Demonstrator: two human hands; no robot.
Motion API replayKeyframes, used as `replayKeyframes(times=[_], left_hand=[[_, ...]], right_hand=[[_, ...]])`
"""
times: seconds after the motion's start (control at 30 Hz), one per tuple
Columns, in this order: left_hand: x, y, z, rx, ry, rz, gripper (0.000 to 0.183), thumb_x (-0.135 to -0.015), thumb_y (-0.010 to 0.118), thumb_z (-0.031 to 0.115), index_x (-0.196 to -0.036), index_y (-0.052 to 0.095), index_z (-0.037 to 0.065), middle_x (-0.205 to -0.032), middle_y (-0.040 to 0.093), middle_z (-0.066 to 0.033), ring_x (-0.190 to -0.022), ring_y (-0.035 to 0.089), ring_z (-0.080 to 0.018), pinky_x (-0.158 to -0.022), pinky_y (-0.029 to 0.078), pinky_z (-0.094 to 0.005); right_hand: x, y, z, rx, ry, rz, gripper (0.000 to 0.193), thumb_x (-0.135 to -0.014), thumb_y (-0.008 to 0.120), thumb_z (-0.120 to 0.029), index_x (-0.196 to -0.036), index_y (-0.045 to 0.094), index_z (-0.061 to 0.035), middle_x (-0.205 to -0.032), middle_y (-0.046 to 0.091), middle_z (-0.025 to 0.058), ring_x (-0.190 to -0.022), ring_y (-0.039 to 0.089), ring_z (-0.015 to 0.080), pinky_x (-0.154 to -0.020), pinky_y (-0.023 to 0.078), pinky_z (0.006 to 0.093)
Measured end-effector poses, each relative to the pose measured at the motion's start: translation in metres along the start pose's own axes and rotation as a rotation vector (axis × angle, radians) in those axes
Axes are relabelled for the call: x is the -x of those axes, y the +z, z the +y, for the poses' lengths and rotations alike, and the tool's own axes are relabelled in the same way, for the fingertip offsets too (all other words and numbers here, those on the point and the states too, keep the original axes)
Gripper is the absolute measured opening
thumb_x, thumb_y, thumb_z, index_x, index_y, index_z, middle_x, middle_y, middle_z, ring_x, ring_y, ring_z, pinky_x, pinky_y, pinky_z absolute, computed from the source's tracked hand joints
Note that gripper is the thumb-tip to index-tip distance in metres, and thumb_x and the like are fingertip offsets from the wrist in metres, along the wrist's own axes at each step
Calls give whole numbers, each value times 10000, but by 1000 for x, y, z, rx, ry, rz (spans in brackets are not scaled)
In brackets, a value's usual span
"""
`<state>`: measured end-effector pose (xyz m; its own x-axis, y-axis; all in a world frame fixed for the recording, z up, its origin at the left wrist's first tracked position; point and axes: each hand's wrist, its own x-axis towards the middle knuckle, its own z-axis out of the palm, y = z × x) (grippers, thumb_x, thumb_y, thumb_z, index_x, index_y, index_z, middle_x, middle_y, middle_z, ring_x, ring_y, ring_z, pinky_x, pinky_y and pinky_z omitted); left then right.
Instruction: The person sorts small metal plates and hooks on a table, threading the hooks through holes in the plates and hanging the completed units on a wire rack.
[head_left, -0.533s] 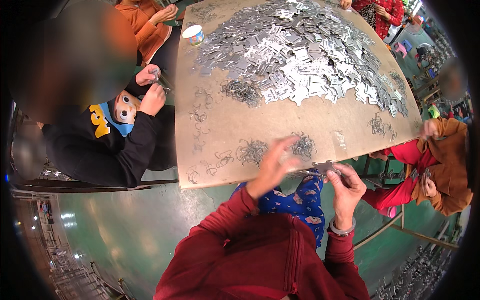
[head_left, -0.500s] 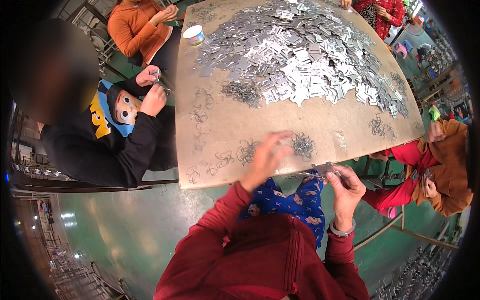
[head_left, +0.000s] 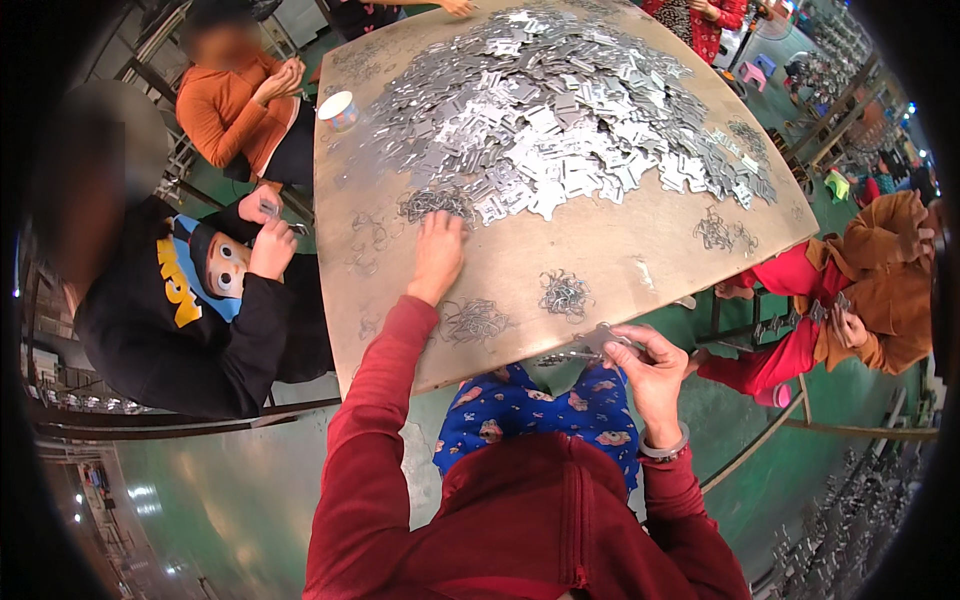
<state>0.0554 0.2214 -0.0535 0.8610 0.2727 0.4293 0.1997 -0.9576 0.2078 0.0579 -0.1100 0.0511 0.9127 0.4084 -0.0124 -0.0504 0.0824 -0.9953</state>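
Note:
My left hand [head_left: 438,255] is stretched out over the table, its fingers curled down onto the near edge of a dark pile of bent wire hooks [head_left: 412,206]. Whatever is under the fingertips is hidden. Just off the table's front edge, my right hand [head_left: 648,375] pinches a small flat grey metal plate [head_left: 597,338] between thumb and fingers. Thin metal pieces stick out to the left below that plate. A small heap of wire hooks [head_left: 565,294] lies on the table near it, and a looser heap [head_left: 472,320] sits beside my left wrist.
A big mound of flat metal plates [head_left: 560,130] covers the table's far middle. A white tub [head_left: 338,110] stands at the far left of the tabletop [head_left: 540,245]. Co-workers sit at left: one in black [head_left: 190,330], one in orange [head_left: 225,115]. Another in brown [head_left: 880,260] is at right.
My left hand has moved forward and left, from above the front of the table to the larger hook pile. The right hand still holds the plate. The whole view has shifted slightly.

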Motion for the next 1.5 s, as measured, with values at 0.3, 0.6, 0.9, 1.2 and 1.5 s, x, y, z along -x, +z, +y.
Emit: replayKeyframes(times=[0.3,0.6,0.9,1.2,1.5], left_hand=[[35,-27,39,1321,-592,-110,275,-899,514,85,-1142,536,-42,-894,585,-60,-734,566,-106,-669,506,-239],[26,-94,186,1611,-255,-413,103,-865,585,78,-931,606,2,-896,611,-61,-800,574,-130,-755,482,-292],[21,-107,210,1452,-113,-515,142,-871,602,160,-921,615,27,-907,588,-9,-836,504,-82,-778,389,-238],[22,-96,195,1512,-146,-551,113,-885,578,121,-926,581,15,-865,575,-10,-801,510,-71,-733,423,-218],[44,-123,205,1452,-290,-457,43,-883,539,44,-897,558,8,-895,576,-29,-882,525,-113,-832,407,-256]], right_hand=[[-3,10,2,-44,2,26,178,-775,656,34,-948,627,65,-780,639,72,-616,592,97,-558,476,202],[-3,-7,15,-96,-22,205,156,-785,627,12,-937,625,42,-724,607,43,-598,574,85,-552,455,192],[35,5,15,-256,-93,310,134,-792,608,30,-926,609,23,-716,587,17,-592,559,68,-531,443,190],[32,13,7,-181,-103,341,126,-790,612,25,-916,617,30,-725,593,31,-595,562,77,-548,452,198],[41,-3,17,366,-628,61,140,-716,666,44,-845,652,-8,-757,628,91,-668,577,185,-597,458,274]])
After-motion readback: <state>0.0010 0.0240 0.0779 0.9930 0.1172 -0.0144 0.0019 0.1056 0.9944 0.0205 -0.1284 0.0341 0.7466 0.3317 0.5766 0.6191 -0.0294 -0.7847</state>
